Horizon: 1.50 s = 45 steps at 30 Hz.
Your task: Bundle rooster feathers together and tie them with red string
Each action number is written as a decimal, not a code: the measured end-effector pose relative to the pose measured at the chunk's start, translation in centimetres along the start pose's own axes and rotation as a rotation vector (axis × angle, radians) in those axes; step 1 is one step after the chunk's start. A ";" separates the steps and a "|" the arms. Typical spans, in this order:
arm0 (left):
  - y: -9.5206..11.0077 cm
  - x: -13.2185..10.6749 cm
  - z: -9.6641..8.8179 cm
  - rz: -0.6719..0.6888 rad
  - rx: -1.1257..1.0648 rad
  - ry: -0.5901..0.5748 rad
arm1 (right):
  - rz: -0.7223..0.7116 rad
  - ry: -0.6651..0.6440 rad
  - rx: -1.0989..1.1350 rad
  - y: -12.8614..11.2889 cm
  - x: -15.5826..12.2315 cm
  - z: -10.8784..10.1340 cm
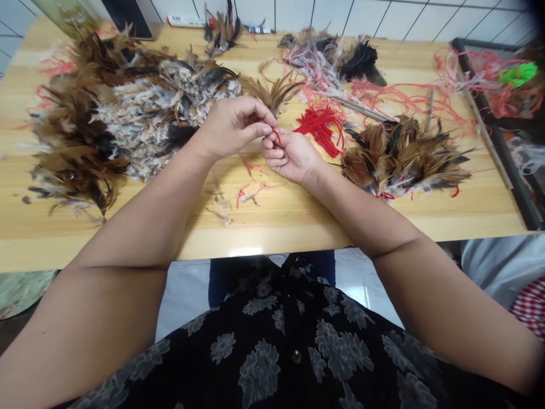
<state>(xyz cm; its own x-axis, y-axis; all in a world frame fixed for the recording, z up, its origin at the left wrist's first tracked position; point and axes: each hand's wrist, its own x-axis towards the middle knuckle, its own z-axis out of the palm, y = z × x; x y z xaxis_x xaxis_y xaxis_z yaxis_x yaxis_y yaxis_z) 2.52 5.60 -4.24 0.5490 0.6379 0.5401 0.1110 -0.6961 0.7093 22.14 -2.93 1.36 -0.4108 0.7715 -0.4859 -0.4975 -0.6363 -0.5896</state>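
Note:
My left hand (236,126) and my right hand (293,156) meet over the middle of the table, fingertips touching. A small bunch of brown feathers (275,94) fans out away from me just beyond the fingertips, its base hidden by them. A short red cord (276,135) shows between the left thumb and the curled right fingers. Both hands are closed in a pinch; which one bears the bunch is partly hidden. Close by on the right lies a pile of cut red cords (321,128). Farther right sits a heap of brown feather bunches (404,156), some with red ties.
A large heap of brown and whitish feathers (140,113) covers the table's left side. Pink and white strings (315,65) tangle at the back, near a thin stick (361,108). A red-and-white marker (185,22) lies by the tiled wall. A dark frame (489,125) stands at right.

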 end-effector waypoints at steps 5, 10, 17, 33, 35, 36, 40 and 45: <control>0.7 0.1 -0.7 -0.047 0.042 -0.040 | -0.028 0.027 -0.068 0.2 -0.1 0.3; 1.3 0.2 -1.1 -0.085 0.028 0.002 | -0.067 0.057 -0.102 0.5 -0.1 0.4; 2.8 0.4 -1.7 -0.062 0.045 -0.026 | -0.137 0.051 -0.079 0.8 0.7 -0.2; 2.8 0.0 -0.3 -0.029 0.147 0.085 | -0.127 0.108 0.001 0.5 0.3 0.3; 2.1 0.1 -0.4 0.063 0.228 0.072 | -0.123 0.121 0.021 0.4 0.3 0.3; 1.6 0.2 -0.5 0.140 0.289 0.042 | -0.120 0.123 0.026 0.4 0.3 0.3; 0.0 0.7 -1.3 0.359 0.443 -0.090 | -0.114 0.104 0.024 0.5 0.4 0.2; -0.2 0.8 -1.5 0.242 0.338 -0.083 | -0.124 0.070 0.042 0.7 0.5 0.0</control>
<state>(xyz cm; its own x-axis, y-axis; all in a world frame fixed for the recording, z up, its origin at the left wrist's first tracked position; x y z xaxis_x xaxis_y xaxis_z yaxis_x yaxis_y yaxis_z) 1.65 6.72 -3.25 0.6562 0.4235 0.6246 0.2284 -0.9003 0.3705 21.61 -2.95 0.69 -0.2906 0.8415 -0.4554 -0.5731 -0.5342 -0.6214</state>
